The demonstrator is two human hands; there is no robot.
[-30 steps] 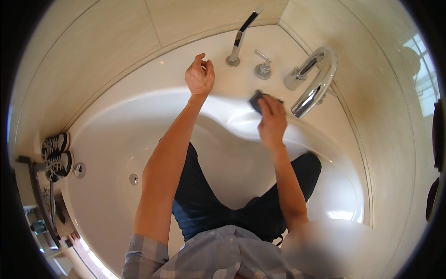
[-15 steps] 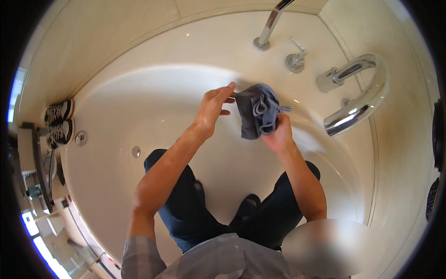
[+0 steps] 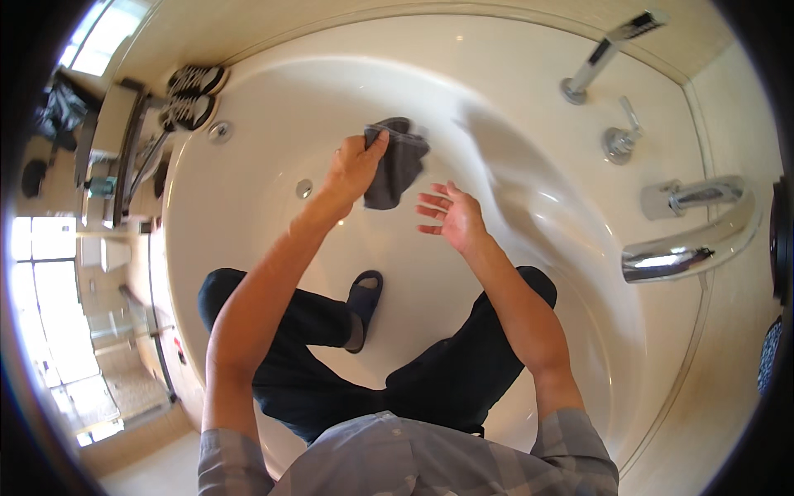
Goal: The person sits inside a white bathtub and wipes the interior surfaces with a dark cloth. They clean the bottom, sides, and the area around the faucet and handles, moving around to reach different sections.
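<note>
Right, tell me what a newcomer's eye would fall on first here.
First, the dark grey cloth in the grip of the left hand, held over the white bathtub, with the right hand open beside it. Next, the big curved chrome spout at the right. Then the black-and-white sneakers at the upper left, by the bathtub's edge.

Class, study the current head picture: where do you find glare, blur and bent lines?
Head view: the window at far left is washed out to white; the chrome spout carries bright glints; the dark grey cloth in the left hand looks motion-smeared at its upper right; the right-hand wall's lower edge bows near the rim.
</note>
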